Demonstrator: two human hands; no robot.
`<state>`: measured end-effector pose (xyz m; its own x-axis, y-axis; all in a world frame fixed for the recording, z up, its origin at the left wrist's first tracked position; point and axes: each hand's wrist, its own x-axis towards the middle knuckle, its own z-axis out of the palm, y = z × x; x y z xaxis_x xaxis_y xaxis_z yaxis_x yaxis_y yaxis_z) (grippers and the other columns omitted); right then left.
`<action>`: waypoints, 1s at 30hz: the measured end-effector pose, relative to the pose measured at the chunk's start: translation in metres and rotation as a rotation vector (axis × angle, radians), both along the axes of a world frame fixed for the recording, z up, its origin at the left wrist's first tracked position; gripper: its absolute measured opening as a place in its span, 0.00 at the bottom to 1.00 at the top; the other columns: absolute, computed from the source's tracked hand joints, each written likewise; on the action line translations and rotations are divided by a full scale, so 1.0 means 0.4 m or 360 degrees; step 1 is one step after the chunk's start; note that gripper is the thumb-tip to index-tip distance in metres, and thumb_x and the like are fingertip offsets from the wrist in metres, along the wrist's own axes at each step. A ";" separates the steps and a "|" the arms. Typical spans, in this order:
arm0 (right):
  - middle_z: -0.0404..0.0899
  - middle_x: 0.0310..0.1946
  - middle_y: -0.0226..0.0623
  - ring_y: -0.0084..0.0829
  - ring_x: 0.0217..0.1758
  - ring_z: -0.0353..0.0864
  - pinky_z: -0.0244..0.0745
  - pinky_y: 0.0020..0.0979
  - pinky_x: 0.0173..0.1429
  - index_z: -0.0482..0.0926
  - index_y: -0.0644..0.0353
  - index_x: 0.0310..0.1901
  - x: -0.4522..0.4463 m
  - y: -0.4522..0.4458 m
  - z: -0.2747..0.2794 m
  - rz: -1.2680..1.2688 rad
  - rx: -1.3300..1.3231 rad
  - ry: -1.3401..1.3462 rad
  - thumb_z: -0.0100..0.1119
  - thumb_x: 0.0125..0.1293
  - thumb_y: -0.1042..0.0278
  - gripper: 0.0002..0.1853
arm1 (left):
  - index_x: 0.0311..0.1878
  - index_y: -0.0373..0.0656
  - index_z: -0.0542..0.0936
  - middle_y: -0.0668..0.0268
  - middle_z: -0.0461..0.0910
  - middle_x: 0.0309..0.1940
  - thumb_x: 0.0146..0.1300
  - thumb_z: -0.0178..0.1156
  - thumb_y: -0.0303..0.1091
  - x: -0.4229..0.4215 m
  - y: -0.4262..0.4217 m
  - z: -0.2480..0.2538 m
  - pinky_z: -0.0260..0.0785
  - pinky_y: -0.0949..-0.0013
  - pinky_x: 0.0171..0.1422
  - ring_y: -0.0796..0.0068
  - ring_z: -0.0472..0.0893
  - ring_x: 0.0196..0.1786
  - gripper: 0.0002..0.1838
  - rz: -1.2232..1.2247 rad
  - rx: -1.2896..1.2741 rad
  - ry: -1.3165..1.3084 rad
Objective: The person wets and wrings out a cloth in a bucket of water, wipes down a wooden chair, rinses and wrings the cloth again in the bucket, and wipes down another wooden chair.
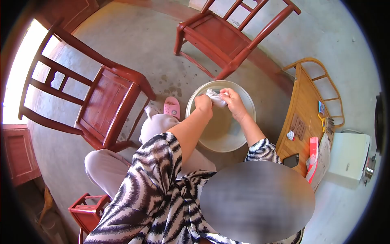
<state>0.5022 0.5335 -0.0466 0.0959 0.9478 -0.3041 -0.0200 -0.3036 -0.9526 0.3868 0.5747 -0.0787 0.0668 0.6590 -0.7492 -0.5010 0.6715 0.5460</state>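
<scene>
My left hand (204,105) and my right hand (234,105) are both closed on a small white wet-looking cloth (216,97), bunched up between them. They hold it over the far part of a large round pale basin (228,141) on the floor. The basin has cloudy water in it. The fingers of my left hand curl round one end of the cloth, while my right thumb and fingers pinch the other end. The exact kind of cloth does not show.
Two red wooden chairs, one on the left (105,101) and one at the back (219,36), stand near the basin. At right is a wooden bench (302,95) bearing a phone (291,160) and small items. A pink slipper (172,107) and red stool (86,210) show too.
</scene>
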 end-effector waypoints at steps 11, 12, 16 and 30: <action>0.75 0.27 0.28 0.18 0.29 0.69 0.64 0.23 0.35 0.76 0.63 0.33 -0.010 0.012 0.047 0.0003 0.0189 -0.0203 0.51 0.64 0.63 0.12 | 0.45 0.40 0.72 0.62 0.75 0.39 0.69 0.40 0.45 0.006 -0.009 0.055 0.69 0.61 0.37 0.69 0.76 0.39 0.19 -0.0296 -0.0005 -0.0055; 0.75 0.27 0.28 0.18 0.29 0.69 0.64 0.23 0.35 0.76 0.63 0.33 -0.008 0.018 0.048 0.0005 0.0189 -0.0207 0.51 0.64 0.63 0.12 | 0.45 0.41 0.72 0.62 0.75 0.40 0.70 0.39 0.44 0.009 -0.008 0.050 0.69 0.61 0.37 0.69 0.77 0.39 0.18 -0.0245 0.0002 -0.0078; 0.74 0.21 0.32 0.21 0.24 0.67 0.63 0.28 0.30 0.74 0.65 0.28 -0.009 0.040 0.059 0.0021 -0.0186 -0.0463 0.51 0.64 0.60 0.15 | 0.45 0.40 0.73 0.62 0.75 0.39 0.70 0.39 0.44 0.020 -0.008 0.043 0.70 0.63 0.33 0.69 0.77 0.37 0.19 -0.0235 0.0059 -0.0014; 0.74 0.21 0.49 0.49 0.25 0.74 0.65 0.44 0.27 0.73 0.61 0.24 -0.018 0.071 0.070 0.0302 0.0411 -0.1792 0.45 0.65 0.55 0.19 | 0.33 0.32 0.77 0.61 0.76 0.28 0.67 0.47 0.44 0.010 -0.027 0.078 0.66 0.65 0.32 0.73 0.72 0.30 0.22 -0.0314 0.0270 -0.0006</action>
<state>0.4951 0.5618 -0.0187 0.0385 0.9971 0.0662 0.8992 -0.0057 -0.4375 0.3909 0.5640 -0.0474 0.2092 0.7493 -0.6283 -0.3718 0.6552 0.6576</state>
